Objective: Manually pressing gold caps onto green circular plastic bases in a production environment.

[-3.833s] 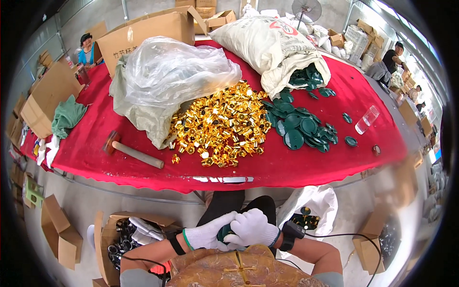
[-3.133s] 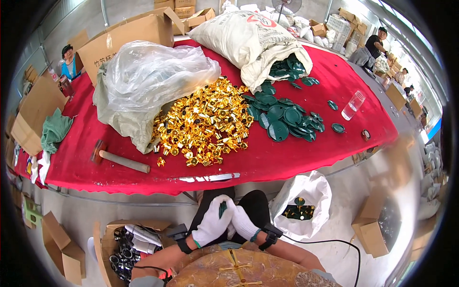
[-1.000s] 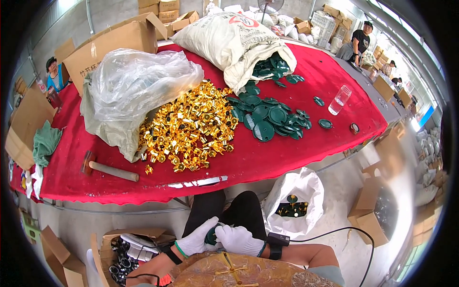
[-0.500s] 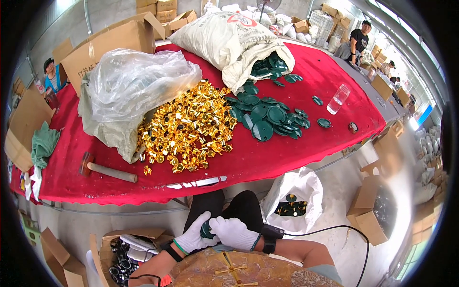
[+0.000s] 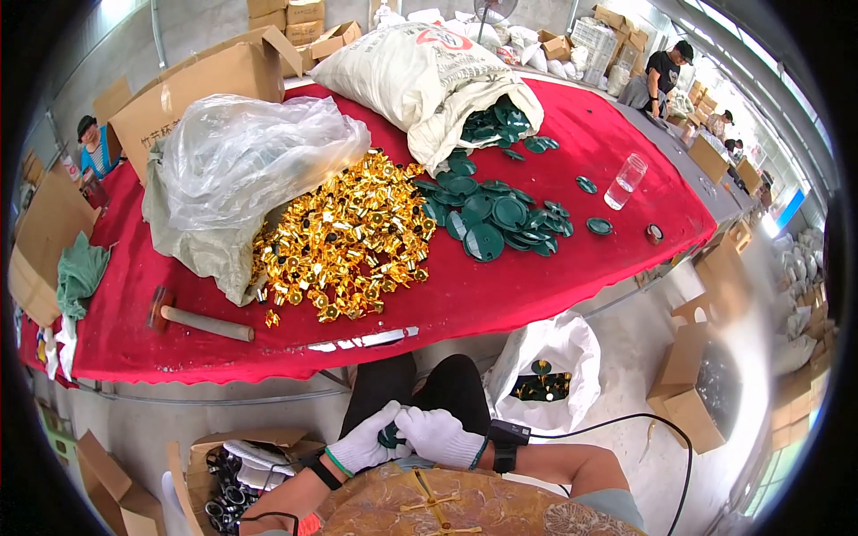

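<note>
My left hand (image 5: 365, 441), in a white knit glove, is closed around a dark green disc (image 5: 390, 435) above my lap. My right hand (image 5: 440, 435), gloved the same way, presses against that disc from the other side with its fingers curled in. Most of the disc is covered by the gloves, and I cannot make out whether a gold piece is on it. Ahead on the red-covered table (image 5: 500, 308) lie a heap of shiny gold fittings (image 5: 344, 241) and a spread of green discs (image 5: 509, 213).
A white sack (image 5: 585, 357) holding green and gold pieces stands right of my knees. A mallet (image 5: 206, 323) lies at the table's left. A clear bottle (image 5: 626, 183) and a bulging woven sack (image 5: 411, 80) sit farther back. A black cable (image 5: 657, 415) runs off my right wrist.
The disc has turned between my gloves and less of it shows. Both hands stay close together above my lap. The person at the far right has bent their head down.
</note>
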`<control>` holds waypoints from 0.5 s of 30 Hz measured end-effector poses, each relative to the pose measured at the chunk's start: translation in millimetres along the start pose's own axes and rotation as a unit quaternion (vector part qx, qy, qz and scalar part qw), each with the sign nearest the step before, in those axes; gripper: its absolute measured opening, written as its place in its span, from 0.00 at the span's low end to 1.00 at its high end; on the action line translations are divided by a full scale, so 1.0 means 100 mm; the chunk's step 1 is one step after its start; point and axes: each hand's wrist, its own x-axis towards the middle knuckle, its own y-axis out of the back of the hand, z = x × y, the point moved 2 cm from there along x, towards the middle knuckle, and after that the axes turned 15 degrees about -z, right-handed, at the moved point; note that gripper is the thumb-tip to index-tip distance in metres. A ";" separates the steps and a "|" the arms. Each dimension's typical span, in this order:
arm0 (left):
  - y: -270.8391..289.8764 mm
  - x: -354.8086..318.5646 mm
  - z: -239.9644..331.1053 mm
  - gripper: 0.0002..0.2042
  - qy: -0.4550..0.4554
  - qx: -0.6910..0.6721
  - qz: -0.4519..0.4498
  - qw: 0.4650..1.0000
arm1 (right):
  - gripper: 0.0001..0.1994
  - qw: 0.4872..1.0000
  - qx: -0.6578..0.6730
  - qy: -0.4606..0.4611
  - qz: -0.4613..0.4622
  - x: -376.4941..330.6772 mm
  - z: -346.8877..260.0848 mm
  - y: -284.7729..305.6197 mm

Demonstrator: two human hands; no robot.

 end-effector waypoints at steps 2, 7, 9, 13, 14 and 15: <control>0.10 -0.01 -0.01 0.24 0.002 -0.061 -0.100 0.993 | 0.13 1.000 0.017 -0.017 -0.001 0.01 -0.03 0.03; -0.13 0.00 0.00 0.24 0.006 0.014 0.057 0.998 | 0.11 0.998 -0.033 -0.044 0.033 0.04 -0.09 0.00; -0.12 0.01 0.01 0.24 -0.001 0.023 0.052 0.998 | 0.11 0.997 -0.038 -0.057 0.017 0.09 -0.10 0.03; -0.21 0.00 0.00 0.25 -0.016 0.076 0.081 0.994 | 0.11 0.991 0.010 -0.115 -0.071 0.14 -0.14 0.02; -0.17 0.01 -0.03 0.25 -0.016 0.075 0.081 0.994 | 0.11 0.991 0.010 -0.115 -0.073 0.13 -0.14 -0.01; -0.14 0.03 -0.05 0.24 -0.030 0.108 0.088 0.990 | 0.11 0.986 0.064 -0.135 -0.073 0.11 -0.14 -0.05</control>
